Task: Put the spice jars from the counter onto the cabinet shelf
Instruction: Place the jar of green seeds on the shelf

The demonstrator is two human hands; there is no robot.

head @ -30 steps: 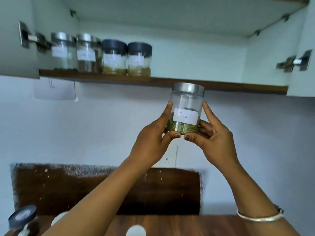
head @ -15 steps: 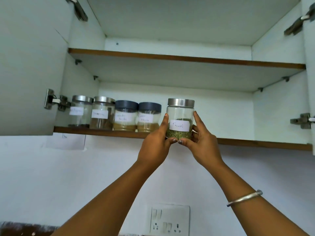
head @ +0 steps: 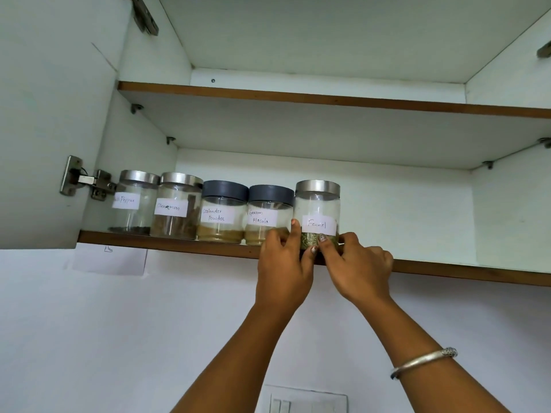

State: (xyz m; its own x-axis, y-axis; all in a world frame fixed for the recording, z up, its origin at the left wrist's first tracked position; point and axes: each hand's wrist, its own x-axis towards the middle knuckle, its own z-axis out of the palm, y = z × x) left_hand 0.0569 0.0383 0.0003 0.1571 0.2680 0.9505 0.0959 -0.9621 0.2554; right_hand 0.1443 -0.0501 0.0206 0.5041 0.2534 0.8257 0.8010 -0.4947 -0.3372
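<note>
White cabinet walls and two brown-edged shelves fill the view, with a pale wall below and a switch plate [head: 308, 400] at six o'clock. On the lower shelf [head: 167, 243] four labelled jars stand in a row running from nine o'clock toward the centre: the pepper jar [head: 134, 201], the cinnamon jar [head: 176, 205], the coriander jar [head: 222, 211] and the garam masala jar [head: 267, 214], each touching or just beside its neighbour.

The fennel jar [head: 317, 214] stands upright at the right end of that row, just beside the garam masala jar and close to the shelf's front edge; its base is hidden behind the fingers, so whether it rests fully on the board cannot be told. The left hand [head: 283, 269] wraps the jar's lower left side, thumb up against the glass. The right hand [head: 356, 269] cups the lower right side, fingertips on the front below the label. A bangle [head: 423, 363] sits on the right wrist. Both hands grasp the jar.

The step in hand looks like seating this jar and letting go. The risk lies at the front edge: if the base overhangs the lip on release, the jar could tip forward and fall. Pushing it leftward too firmly could knock the garam masala jar and jostle the row. Sliding it back toward twelve o'clock before releasing would likely settle it.
</note>
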